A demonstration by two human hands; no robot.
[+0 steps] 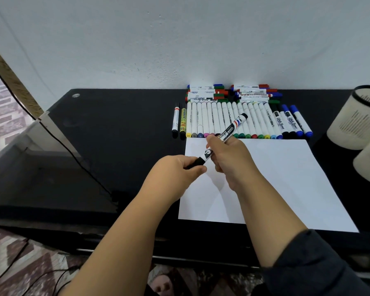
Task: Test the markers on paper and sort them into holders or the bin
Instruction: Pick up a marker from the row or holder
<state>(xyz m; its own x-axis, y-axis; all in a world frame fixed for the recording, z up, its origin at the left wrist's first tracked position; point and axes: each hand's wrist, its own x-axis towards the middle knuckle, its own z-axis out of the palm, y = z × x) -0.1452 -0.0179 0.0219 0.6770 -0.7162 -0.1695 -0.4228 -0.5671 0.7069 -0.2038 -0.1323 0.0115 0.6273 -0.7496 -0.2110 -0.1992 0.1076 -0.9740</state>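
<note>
Both hands hold one marker above the upper left corner of a white paper sheet. The marker is a slim white cylinder with black printing, red and blue bands near its far end, and a black cap at each visible end; it lies tilted, far end raised toward the wall. The left hand curls its fingers and thumb around the near black cap, while the right hand wraps the middle of the barrel — fingers closed firmly on it.

The sheet is smooth, rectangular and flat on a glossy black tabletop. Just beyond its far edge lies a row of markers, white barrels side by side with coloured end caps in yellow, grey, blue, pink, green and red. Behind that row, against the pale matte wall, a stack of markers lies crosswise. Left of the row are two thinner pens — one white, one yellow-patterned.

At the right edge stand two cream cylindrical holders, the farther one dark-rimmed with slotted walls.
</note>
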